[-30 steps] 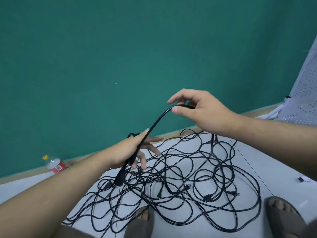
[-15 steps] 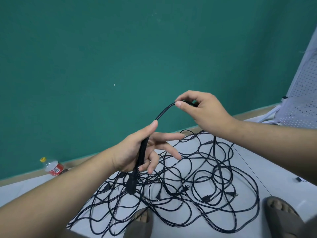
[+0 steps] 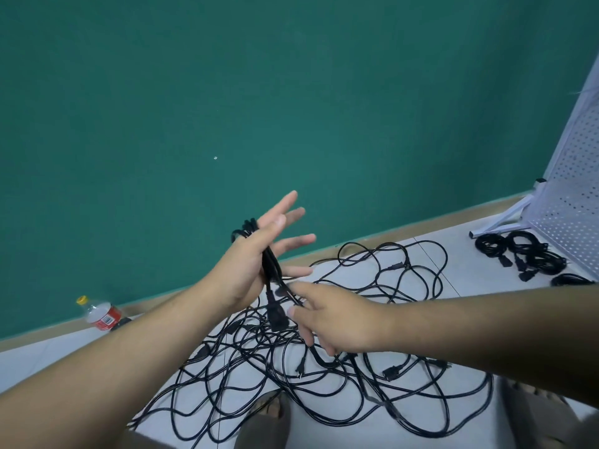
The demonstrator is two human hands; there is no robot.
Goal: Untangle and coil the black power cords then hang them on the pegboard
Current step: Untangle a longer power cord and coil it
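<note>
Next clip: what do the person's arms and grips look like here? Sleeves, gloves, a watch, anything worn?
The left forearm and right forearm are bare as far as the frame shows, with no sleeve in view. The left grip and right grip are ungloved, with no ring, watch or band visible on fingers or wrists.

cords [image 3: 390, 373]: black, tangled on floor | coiled bundles [image 3: 522, 254] beside pegboard [image 3: 577, 176]

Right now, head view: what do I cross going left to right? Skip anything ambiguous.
bottle → left hand → right hand → coiled cords → pegboard. The loose tangle spreads under both hands, so it has no clear slot.
</note>
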